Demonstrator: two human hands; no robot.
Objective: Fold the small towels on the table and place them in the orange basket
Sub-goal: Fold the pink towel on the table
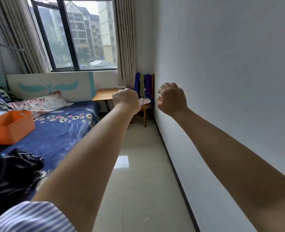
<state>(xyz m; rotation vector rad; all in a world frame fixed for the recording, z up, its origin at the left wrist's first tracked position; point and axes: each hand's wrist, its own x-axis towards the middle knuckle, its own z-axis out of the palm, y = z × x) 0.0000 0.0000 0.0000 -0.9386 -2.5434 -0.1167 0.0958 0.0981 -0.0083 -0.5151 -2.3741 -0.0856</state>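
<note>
Both my arms stretch straight forward at chest height. My left hand (126,99) is a closed fist holding nothing. My right hand (171,97) also has its fingers curled in with nothing in it. The orange basket (9,127) sits on the blue bed at the left, and no contents show over its rim. Far ahead, small towels (144,83) in blue, green and purple hang over the back of a wooden chair (145,113), and a pink one lies on its seat. A small wooden table (105,94) stands beside the chair, partly hidden by my left fist.
The bed with a blue flowered sheet (60,131) fills the left side, with dark clothes (11,169) heaped at its near end and a pillow at the head. A white wall (222,64) runs along the right. A tiled floor strip (138,164) leads to the chair.
</note>
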